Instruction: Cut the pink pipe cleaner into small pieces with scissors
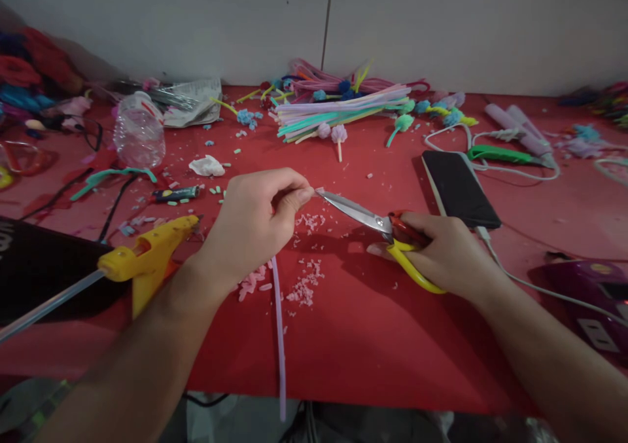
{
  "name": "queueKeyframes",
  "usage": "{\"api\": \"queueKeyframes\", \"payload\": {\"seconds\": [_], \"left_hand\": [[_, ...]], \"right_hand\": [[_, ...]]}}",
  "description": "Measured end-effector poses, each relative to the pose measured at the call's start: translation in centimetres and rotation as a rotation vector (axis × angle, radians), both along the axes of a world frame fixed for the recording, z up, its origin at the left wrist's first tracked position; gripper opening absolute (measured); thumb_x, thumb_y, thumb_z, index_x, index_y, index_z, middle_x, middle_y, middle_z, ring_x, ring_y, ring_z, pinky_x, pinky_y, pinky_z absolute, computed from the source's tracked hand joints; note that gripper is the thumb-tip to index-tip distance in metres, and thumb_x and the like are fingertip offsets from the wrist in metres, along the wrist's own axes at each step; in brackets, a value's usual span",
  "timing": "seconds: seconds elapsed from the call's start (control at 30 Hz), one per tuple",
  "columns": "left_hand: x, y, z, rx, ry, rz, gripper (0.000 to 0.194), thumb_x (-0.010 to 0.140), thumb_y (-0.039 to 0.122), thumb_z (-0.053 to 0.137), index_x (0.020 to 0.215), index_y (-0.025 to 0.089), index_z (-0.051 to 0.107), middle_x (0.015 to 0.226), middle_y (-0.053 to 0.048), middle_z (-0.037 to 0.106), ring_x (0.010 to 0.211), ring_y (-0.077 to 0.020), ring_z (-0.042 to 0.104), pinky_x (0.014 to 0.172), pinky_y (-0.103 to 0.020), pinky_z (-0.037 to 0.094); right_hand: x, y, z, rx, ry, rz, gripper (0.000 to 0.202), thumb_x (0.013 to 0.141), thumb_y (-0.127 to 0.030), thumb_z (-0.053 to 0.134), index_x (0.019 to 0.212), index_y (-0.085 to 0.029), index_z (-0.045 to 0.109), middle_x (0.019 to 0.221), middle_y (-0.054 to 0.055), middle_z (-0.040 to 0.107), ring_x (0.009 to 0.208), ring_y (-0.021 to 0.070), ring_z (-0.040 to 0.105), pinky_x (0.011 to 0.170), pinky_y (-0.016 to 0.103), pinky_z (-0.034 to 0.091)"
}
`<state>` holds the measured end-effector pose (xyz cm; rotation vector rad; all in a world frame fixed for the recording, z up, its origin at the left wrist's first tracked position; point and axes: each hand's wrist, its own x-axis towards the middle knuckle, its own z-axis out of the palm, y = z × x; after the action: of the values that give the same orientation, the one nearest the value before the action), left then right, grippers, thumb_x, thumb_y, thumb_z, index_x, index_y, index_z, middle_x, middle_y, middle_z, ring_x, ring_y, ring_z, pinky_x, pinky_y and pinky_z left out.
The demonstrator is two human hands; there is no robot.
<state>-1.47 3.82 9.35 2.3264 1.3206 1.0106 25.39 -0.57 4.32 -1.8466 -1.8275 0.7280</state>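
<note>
My left hand (pixel 260 224) is closed in a pinch, with a small pinkish tip showing just past the thumb and forefinger. A lilac pipe cleaner (pixel 279 338) comes out from under that hand and runs down past the table's front edge; the stretch inside the hand is hidden. My right hand (pixel 441 253) grips scissors (pixel 356 214) with one red and one yellow handle loop. Their blade points touch or nearly touch the pinkish tip. Pink clippings (pixel 307 284) are scattered on the red table (pixel 358 338) below both hands.
A yellow glue gun (pixel 147 253) lies beside my left forearm. Farther back are a clear plastic bottle (pixel 140 132), a battery (pixel 175 194) and a bundle of pipe cleaners (pixel 338 112). On the right are a cabled phone (pixel 458 188), a green cutter (pixel 505 155) and a purple device (pixel 589 299).
</note>
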Motion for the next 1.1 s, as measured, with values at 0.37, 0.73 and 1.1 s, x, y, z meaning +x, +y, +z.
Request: {"api": "queueKeyframes", "payload": {"seconds": [0.37, 0.73, 1.1], "left_hand": [[-0.13, -0.14, -0.11, -0.014, 0.003, 0.006, 0.013, 0.093, 0.017, 0.066, 0.082, 0.017, 0.072, 0.065, 0.003, 0.066, 0.061, -0.0098, 0.056, 0.061, -0.023, 0.042], [0.01, 0.0, 0.01, -0.015, 0.025, 0.015, 0.016, 0.094, 0.018, 0.064, 0.081, 0.018, 0.072, 0.063, 0.003, 0.064, 0.059, -0.01, 0.054, 0.059, -0.024, 0.041], [-0.02, -0.1, 0.04, -0.037, 0.015, 0.021, 0.015, 0.093, 0.021, 0.063, 0.082, 0.019, 0.072, 0.068, 0.002, 0.068, 0.063, -0.0127, 0.058, 0.062, -0.026, 0.044]], "right_hand": [[-0.22, 0.21, -0.07, 0.038, -0.045, -0.023, 0.074, 0.065, -0.094, 0.066, 0.059, -0.024, 0.04, 0.059, -0.004, 0.028, 0.058, 0.012, 0.026, 0.048, 0.028, 0.024], [0.06, 0.0, -0.24, 0.016, 0.007, 0.011, 0.071, 0.065, -0.088, 0.072, 0.064, -0.025, 0.039, 0.063, -0.004, 0.029, 0.061, 0.0125, 0.026, 0.05, 0.029, 0.025], [-0.15, 0.18, -0.07, 0.029, -0.029, -0.019, 0.073, 0.065, -0.091, 0.068, 0.059, -0.025, 0.038, 0.06, -0.004, 0.028, 0.059, 0.0127, 0.025, 0.048, 0.029, 0.025]]}}
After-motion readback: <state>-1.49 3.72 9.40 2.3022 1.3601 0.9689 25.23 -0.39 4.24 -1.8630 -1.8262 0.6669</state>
